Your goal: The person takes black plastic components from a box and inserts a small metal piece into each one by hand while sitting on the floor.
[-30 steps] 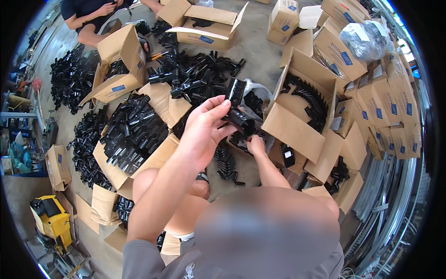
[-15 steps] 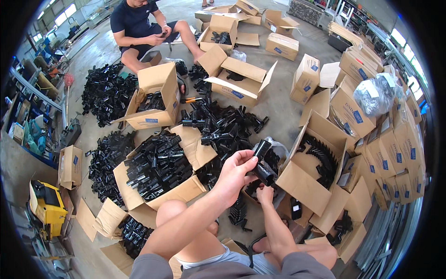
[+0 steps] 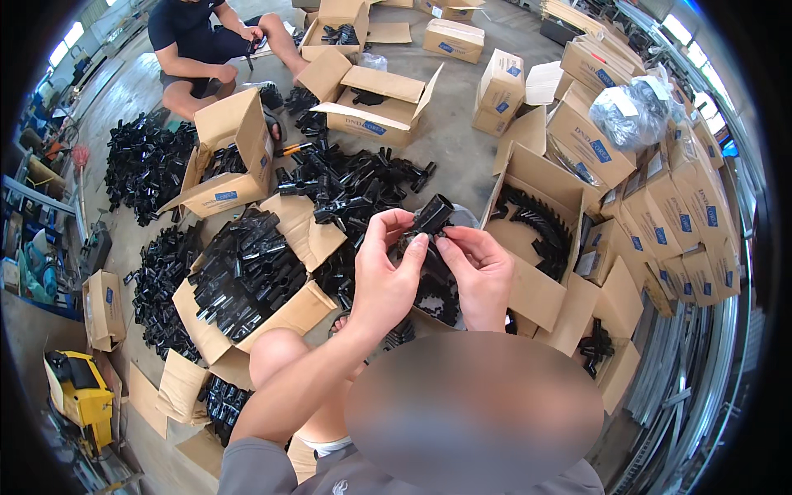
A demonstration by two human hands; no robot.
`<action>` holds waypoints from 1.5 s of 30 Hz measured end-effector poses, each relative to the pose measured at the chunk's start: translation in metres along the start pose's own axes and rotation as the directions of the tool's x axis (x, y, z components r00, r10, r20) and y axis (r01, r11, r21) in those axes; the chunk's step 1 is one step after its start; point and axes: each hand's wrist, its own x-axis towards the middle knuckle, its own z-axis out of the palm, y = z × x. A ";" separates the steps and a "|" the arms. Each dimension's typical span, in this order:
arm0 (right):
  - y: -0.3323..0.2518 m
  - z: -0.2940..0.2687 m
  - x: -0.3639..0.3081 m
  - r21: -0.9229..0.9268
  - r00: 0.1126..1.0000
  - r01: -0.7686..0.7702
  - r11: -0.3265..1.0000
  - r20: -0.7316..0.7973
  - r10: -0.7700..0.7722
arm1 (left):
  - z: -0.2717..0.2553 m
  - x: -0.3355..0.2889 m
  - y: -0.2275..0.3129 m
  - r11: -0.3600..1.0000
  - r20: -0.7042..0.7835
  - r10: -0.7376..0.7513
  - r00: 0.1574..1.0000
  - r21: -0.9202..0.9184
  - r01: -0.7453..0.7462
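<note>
In front of me my left hand (image 3: pixel 389 268) is closed around a short black tubular fitting (image 3: pixel 432 213), its open end tilted up and to the right. My right hand (image 3: pixel 480 276) meets it from the right, thumb and fingertips pinched together against the fitting's lower side. Whatever small piece may be between those fingertips is hidden. Just below the hands, small black parts (image 3: pixel 437 304) show in a container partly covered by my arms. To the left stands an open carton (image 3: pixel 305 307) heaped with similar black tube pieces.
Loose black parts (image 3: pixel 363 177) are piled on the floor ahead. An open carton (image 3: pixel 528 285) at the right holds parts set in curved rows. Stacked cartons (image 3: pixel 660 219) and metal profiles (image 3: pixel 693 388) line the far right. Another person (image 3: pixel 194 49) sits at the upper left, handling a part.
My right hand has risen from the container of small parts to the fitting. My left hand has drawn the fitting up and slightly left, turning it. The view has shifted right.
</note>
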 end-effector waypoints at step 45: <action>0.026 0.021 -0.018 -0.331 0.966 0.154 0.931 -0.146 -0.212 | 0.001 -0.009 0.005 0.994 -0.048 0.100 0.994 0.042 -0.098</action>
